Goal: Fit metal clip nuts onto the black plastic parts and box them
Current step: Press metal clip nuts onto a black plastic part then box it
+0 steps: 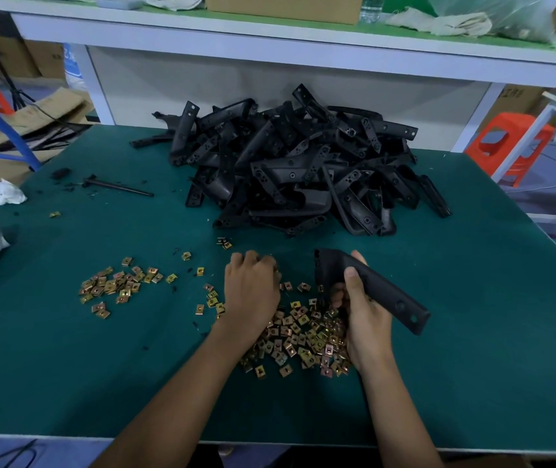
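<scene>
Head view, looking down on a green desk. At the far centre is a big heap of black parts, prob. tipped there as stock to pull from. At the near centre, a loose spread of brass-coloured clip nuts lies btwn the two forearms, likely so a nut can be picked w/o reaching. A smaller batch of nuts sits apart to the left.

The right hand holds one black part raised just over the nuts. The part is tilted, w/ its far end aimed up & left toward the other hand and its near end sticking out to the right. That prob. presents the far end for a nut. Its grip is closed round the part's middle, thumb on top & fingers curled under.

The left hand is palm down, knuckles up, w/ fingers curled onto the far edge of the nut spread, just left of the part's end. The fingertips are hidden, so I can't tell if this grip has a nut.

Far left: a thin black rod & a crumpled tissue. The only box in view is a cardboard box on the shelf above.
</scene>
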Tool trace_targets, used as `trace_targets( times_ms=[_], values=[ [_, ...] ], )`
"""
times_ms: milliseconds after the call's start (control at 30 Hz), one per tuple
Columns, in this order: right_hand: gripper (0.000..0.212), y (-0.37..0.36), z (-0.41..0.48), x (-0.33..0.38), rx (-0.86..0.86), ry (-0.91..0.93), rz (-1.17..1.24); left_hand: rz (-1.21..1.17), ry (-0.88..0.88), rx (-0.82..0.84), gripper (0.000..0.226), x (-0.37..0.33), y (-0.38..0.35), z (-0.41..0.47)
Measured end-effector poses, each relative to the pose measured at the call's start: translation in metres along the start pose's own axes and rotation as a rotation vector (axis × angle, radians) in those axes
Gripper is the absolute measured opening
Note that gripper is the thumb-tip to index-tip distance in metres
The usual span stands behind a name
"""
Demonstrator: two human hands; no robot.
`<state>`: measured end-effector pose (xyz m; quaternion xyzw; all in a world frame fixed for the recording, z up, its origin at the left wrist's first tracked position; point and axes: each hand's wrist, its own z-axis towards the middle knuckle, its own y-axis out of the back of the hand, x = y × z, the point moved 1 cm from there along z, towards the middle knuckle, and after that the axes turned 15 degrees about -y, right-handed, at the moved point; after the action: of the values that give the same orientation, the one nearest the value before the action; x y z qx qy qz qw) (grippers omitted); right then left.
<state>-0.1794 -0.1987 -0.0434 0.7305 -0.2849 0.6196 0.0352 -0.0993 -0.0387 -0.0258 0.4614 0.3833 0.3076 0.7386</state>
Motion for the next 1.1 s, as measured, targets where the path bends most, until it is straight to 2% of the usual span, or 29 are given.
trace_targets(
  times_ms=[133, 300, 400, 500, 667, 867, 1100],
  values=[
    [0.037, -0.001, -0.003, 0.001, 0.005, -0.013, 0.013, -0.152, -0.012, -0.034, 0.014, -0.003, 0.004, 0.0],
    [0.037, -0.002, -0.005, 0.006, -0.004, -0.033, 0.05, -0.713, 0.038, -0.022, 0.02, -0.016, 0.011, -0.005],
    [0.034, -0.002, -0.007, 0.009, 0.024, -0.061, 0.074, -0.999, 0.159, 0.003, 0.024, -0.027, 0.012, -0.005],
    [0.033, -0.003, -0.009, 0.012, 0.012, -0.08, 0.101, -1.271, 0.315, -0.026, 0.014, -0.036, 0.013, -0.004],
    [0.034, -0.002, -0.01, 0.015, 0.034, -0.106, 0.154, -1.627, 0.417, -0.027, 0.02, -0.045, 0.018, -0.001],
    [0.038, -0.001, -0.008, 0.012, 0.066, -0.117, 0.178, -1.687, 0.399, -0.038, 0.021, -0.045, 0.018, 0.001],
    [0.049, 0.002, -0.004, 0.007, 0.11, -0.119, 0.084, -1.38, 0.257, 0.035, 0.027, -0.025, 0.02, 0.001]
  ],
)
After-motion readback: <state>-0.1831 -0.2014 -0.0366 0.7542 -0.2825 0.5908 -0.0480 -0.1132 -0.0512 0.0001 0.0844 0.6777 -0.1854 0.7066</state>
